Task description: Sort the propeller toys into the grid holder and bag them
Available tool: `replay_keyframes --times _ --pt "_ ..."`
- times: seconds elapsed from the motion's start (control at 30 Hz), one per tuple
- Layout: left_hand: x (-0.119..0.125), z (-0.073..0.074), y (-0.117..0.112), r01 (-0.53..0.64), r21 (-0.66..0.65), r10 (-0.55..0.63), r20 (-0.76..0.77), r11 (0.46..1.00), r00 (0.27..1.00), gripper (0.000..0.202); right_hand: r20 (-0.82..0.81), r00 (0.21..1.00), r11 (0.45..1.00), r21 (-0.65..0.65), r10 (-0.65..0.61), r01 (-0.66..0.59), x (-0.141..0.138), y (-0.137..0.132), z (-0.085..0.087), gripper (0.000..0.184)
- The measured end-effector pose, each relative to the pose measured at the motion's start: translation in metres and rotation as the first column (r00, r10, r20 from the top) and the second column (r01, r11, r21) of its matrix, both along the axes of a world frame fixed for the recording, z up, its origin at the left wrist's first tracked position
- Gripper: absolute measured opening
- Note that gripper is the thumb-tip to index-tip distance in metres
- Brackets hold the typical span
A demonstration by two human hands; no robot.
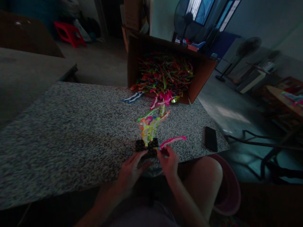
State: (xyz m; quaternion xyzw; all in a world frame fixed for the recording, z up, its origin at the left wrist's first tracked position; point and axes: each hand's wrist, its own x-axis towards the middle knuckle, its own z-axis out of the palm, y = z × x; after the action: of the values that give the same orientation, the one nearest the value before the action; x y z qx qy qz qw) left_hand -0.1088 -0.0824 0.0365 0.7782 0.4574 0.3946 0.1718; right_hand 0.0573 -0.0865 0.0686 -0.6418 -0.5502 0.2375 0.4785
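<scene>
Head view: on the far left of the speckled desk point(59, 142) lie blue strips point(132, 97). Nearer, the left hand point(130, 171) is curled closed over a black grid block point(146, 145), with a tangle of neon strips point(148, 127) resting on the block and trailing up the desk. The right hand point(168, 162) is nearly closed, pinching the end of a pink strip point(172, 141) beside the block. Beyond, a tilted cardboard box point(202, 80) holds heaped strips point(164, 74). Far right, a phone point(211, 138) lies on the desk.
</scene>
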Motion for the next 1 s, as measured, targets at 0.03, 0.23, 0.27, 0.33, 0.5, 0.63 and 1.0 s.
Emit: replay_keyframes --times 0.03,0.23,0.27,0.33,0.5,0.63,1.0 --pt "-0.002 -0.004 0.001 -0.008 0.019 0.009 -0.044 1.0 0.999 0.03 -0.008 1.0 0.999 -0.027 -0.018 0.018 0.002 0.008 -0.002 0.014" --pt "-0.013 -0.024 -0.001 0.021 0.097 0.001 -0.224 0.995 0.974 0.032 0.091 0.995 0.991 -0.128 0.042 -0.03 -0.011 0.031 -0.007 0.006" --pt "-0.014 -0.025 -0.001 0.017 0.091 0.005 -0.229 0.996 0.973 0.033 0.144 0.989 0.993 -0.116 0.023 -0.006 -0.014 0.031 -0.009 0.006" --pt "-0.016 -0.026 0.001 0.014 0.082 0.005 -0.227 0.997 0.974 0.033 0.236 0.972 0.996 -0.086 -0.007 0.028 -0.02 0.031 -0.014 0.004" --pt "-0.014 -0.029 0.002 0.014 0.079 0.001 -0.184 0.997 0.983 0.033 0.351 0.935 0.998 -0.025 -0.044 0.056 -0.036 0.031 -0.03 0.004" --pt "-0.024 -0.02 0.007 0.067 -0.076 -0.072 -0.067 0.995 0.995 0.031 0.309 0.949 0.994 -0.101 0.065 -0.036 -0.027 0.029 -0.025 0.01" --pt "-0.018 0.033 0.228 0.005 -0.186 -0.021 -0.086 0.983 0.996 0.037 0.594 0.797 0.993 -0.05 0.115 -0.106 0.097 0.182 0.019 0.051"
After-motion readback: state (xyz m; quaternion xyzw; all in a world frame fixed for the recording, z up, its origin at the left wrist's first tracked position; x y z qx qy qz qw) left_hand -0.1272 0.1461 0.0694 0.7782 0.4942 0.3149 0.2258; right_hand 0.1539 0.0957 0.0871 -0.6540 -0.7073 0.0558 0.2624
